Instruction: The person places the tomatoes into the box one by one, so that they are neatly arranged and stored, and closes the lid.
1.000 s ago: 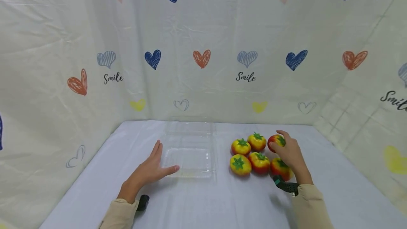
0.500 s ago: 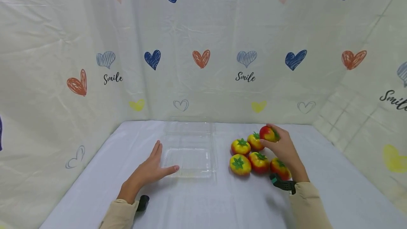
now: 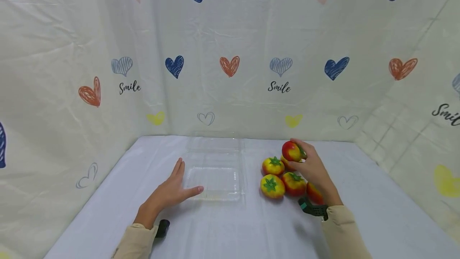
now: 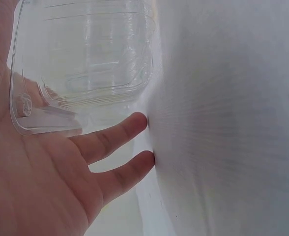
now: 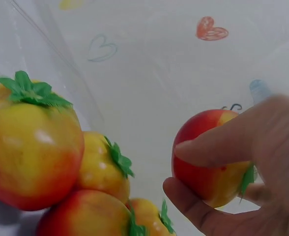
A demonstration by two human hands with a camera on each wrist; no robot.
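Note:
My right hand (image 3: pixel 313 170) grips a red-and-yellow toy persimmon (image 3: pixel 290 151) with green leaves, lifted above the others. In the right wrist view the thumb and fingers pinch this persimmon (image 5: pixel 199 127) from its sides. Below and beside it, several like persimmons (image 3: pixel 272 187) stand grouped on the table; one behind the hand is partly hidden. At the left my left hand (image 3: pixel 168 191) stands with straight, spread fingers beside a clear plastic clamshell box (image 3: pixel 215 197), its lid folded back. The left wrist view has the box (image 4: pixel 105 59) against the palm, with fingertips on the cloth.
A white cloth covers the table (image 3: pixel 230 235). Behind it hangs a pale curtain (image 3: pixel 248 103) printed with hearts and "Smile". The grouped persimmons lie to the right of the clear box.
My right hand has lifted the persimmon from the back right of the group and carried it leftward, over the back one. The left hand has stayed in place.

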